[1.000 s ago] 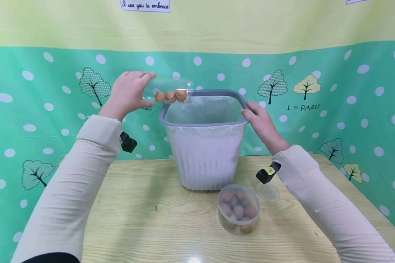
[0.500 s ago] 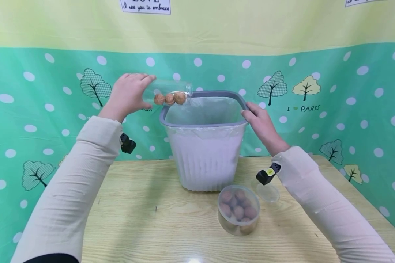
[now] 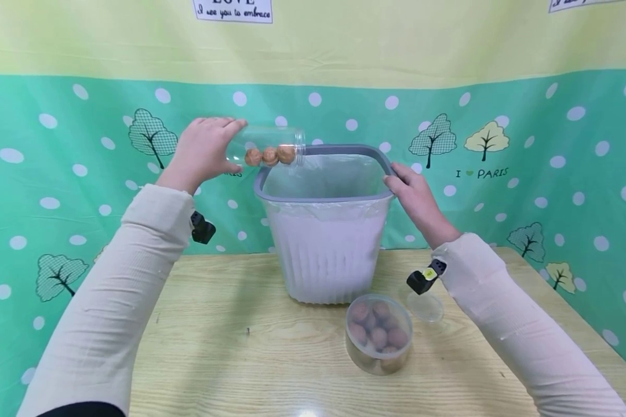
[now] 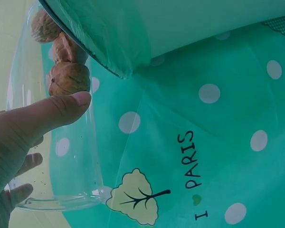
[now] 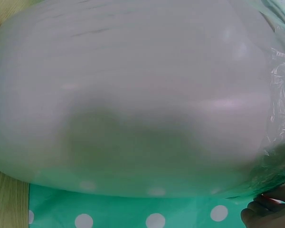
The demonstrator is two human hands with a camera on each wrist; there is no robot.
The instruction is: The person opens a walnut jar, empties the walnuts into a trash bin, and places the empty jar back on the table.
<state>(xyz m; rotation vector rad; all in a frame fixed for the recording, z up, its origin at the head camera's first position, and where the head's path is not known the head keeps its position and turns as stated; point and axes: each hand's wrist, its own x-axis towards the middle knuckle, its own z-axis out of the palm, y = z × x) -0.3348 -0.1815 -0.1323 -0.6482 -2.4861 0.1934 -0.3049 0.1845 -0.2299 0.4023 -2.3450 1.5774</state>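
My left hand [image 3: 204,147] grips a clear jar [image 3: 266,138] lying on its side in the air, its mouth over the left rim of a trash bin [image 3: 328,249]. Three walnuts [image 3: 269,156] rest along the jar's lower wall; the left wrist view shows the walnuts [image 4: 69,78] beyond my thumb [image 4: 61,109]. The bin is white and ribbed, with a grey rim and a clear liner [image 3: 313,176]. On its right rim my right hand [image 3: 414,194] holds on, thumb and fingers about the edge. The right wrist view shows mostly the bin wall [image 5: 142,85].
In front of the bin stands a round clear tub [image 3: 378,336] with several walnuts inside and a translucent top. Beside it a clear disc-shaped lid [image 3: 425,305] lies on the wooden table [image 3: 214,353]. A green and yellow printed cloth [image 3: 313,110] hangs close behind.
The head view has shifted very slightly, so the scene sits a little lower. Jar, walnuts, bin and both hands otherwise keep their places.
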